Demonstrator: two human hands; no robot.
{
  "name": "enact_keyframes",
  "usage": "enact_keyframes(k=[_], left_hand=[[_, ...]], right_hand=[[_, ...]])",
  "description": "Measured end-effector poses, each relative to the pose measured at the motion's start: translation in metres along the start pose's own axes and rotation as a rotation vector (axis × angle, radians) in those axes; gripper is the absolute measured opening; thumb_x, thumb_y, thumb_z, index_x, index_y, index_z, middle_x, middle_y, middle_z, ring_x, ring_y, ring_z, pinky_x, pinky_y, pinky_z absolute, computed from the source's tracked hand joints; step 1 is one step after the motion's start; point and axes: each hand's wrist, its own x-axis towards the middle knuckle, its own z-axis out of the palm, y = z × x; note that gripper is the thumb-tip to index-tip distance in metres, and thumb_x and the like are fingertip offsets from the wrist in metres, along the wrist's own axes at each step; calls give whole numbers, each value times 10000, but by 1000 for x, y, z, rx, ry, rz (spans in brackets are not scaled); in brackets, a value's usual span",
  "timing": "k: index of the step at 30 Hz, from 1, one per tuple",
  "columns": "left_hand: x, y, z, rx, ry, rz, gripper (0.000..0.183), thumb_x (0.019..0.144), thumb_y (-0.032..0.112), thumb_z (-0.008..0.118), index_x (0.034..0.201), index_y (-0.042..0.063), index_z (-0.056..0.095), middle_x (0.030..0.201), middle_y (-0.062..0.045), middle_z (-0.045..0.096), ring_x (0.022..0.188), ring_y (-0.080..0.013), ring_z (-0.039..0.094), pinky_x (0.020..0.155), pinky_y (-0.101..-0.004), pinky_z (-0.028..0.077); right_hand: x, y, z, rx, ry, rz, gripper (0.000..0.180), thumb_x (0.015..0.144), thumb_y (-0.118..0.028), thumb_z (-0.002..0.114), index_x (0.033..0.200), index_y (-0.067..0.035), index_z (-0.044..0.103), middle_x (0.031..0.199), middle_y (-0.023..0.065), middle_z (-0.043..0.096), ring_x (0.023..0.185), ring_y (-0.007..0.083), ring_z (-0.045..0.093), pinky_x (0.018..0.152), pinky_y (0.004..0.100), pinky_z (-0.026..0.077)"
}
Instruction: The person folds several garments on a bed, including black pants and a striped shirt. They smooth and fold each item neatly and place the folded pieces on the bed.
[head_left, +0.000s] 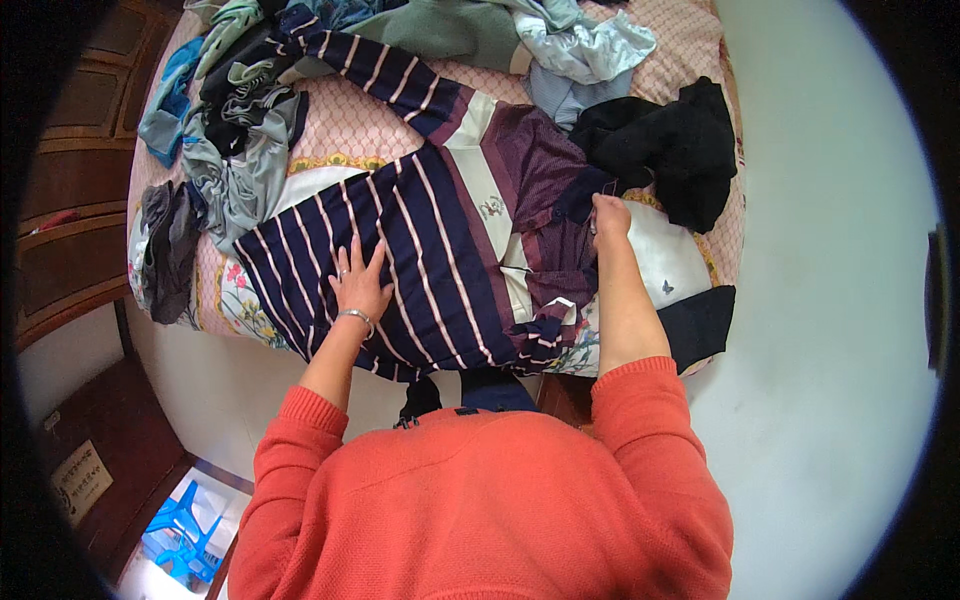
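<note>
A navy, purple and white striped long-sleeved shirt (427, 240) lies spread over the bed, its collar towards the right and its hem at the left. One sleeve stretches to the upper left; the other lies crumpled at the near edge. My left hand (362, 283) rests palm down on the striped body, its fingers apart. My right hand (611, 219) pinches the shirt near the dark collar; the fingertips are partly hidden. Beyond the collar lies a bunched black garment (660, 150).
The bed (345, 120) has a pink patterned cover. Heaped clothes (244, 165) lie at its left, and more (450, 34) along the far side. A folded black cloth (701, 326) sits at the near right edge. Wooden cabinet doors (86, 172) stand left; a white wall (825, 300) is right.
</note>
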Motion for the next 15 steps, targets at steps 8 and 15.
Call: enact_keyframes(k=[8, 15], left_hand=[[21, 23, 3, 70, -17, -49, 886, 752, 255, 745, 1464, 381, 233, 1563, -120, 109, 1417, -419, 135, 999, -701, 291], [42, 37, -4, 120, -131, -14, 830, 801, 402, 688, 1475, 397, 204, 1584, -55, 54, 1434, -390, 102, 995, -712, 279]], right_hand=[[6, -23, -11, -111, -248, 244, 191, 883, -258, 628, 822, -83, 583, 655, -3, 542, 518, 100, 489, 448, 243, 375], [5, -32, -14, 155, 71, 20, 151, 870, -178, 573, 909, -36, 542, 816, 81, 586, 728, 177, 536, 667, 332, 455]])
